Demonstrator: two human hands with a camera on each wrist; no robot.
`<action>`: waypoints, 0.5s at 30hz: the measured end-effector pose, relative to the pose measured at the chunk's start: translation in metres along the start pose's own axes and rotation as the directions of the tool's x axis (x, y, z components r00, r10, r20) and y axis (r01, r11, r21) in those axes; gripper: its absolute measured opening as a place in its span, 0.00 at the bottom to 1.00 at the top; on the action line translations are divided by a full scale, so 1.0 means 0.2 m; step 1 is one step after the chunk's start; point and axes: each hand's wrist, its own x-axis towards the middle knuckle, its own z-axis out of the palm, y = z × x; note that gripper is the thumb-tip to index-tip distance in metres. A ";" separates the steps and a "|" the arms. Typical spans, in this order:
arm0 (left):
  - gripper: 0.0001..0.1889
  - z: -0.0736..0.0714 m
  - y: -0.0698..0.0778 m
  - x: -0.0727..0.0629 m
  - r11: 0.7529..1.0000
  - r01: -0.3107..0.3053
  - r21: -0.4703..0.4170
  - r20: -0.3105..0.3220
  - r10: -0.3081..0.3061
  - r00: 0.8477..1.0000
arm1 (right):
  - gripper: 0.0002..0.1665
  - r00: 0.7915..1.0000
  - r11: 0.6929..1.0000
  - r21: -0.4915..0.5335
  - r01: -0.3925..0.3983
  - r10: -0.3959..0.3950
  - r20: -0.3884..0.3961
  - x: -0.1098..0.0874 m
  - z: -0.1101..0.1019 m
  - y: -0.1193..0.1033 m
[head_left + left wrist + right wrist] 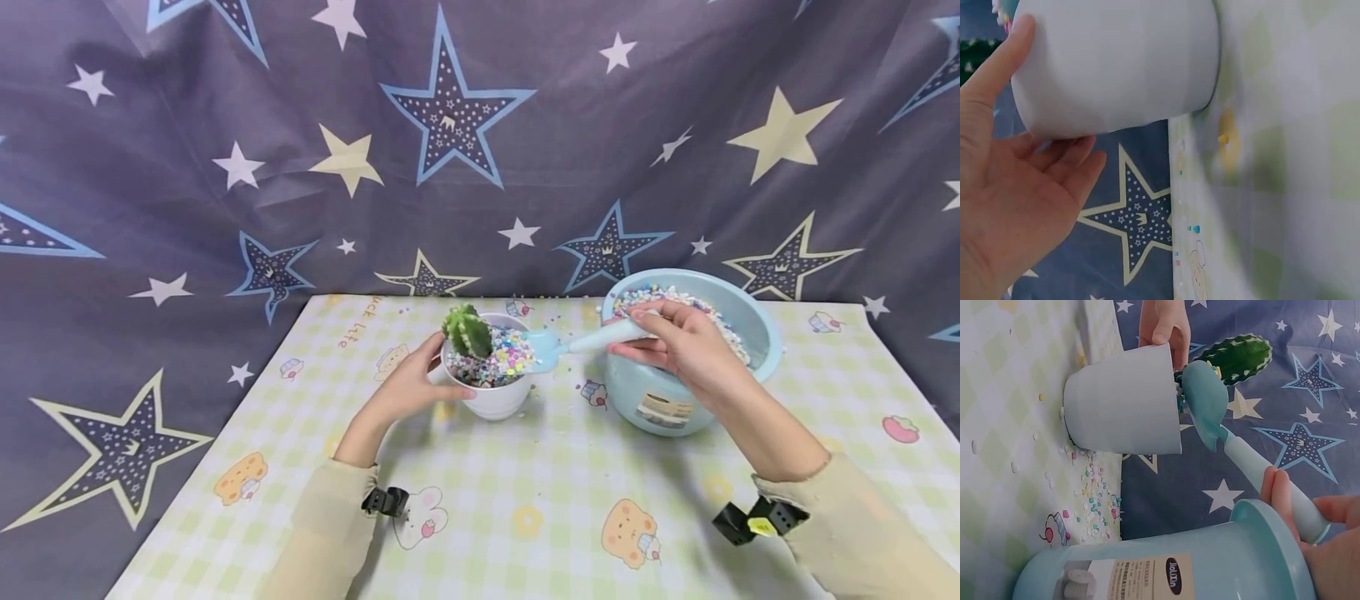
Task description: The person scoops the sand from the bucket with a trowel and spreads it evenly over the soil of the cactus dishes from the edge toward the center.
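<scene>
A white flower pot (501, 403) stands on the table, holding a green cactus (467, 332) and small multicoloured pebbles. My left hand (411, 385) grips its left side, thumb near the rim in front and fingers behind. In the left wrist view the thumb (1011, 51) lies along the pot's wall. With my right hand (686, 348) I pinch the handle of a light-blue scoop (603, 337), which reaches left to the pot. Its blade is over the rim, with pebbles at the tip. In the right wrist view the blade (1205, 394) is tilted beside the cactus.
Below my right hand stands a light-blue bucket (626, 392) with more coloured pebbles (660, 293) inside and a label on its front. Loose pebbles (1094, 494) lie scattered on the checked tablecloth (487, 517). A dark star-patterned curtain (540, 142) hangs behind the table.
</scene>
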 end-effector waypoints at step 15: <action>0.63 0.15 0.14 -0.07 0.964 0.205 0.171 -0.226 -0.164 0.960 | 0.12 0.997 0.995 -0.074 0.068 -0.069 -0.015 0.00 0.02 0.00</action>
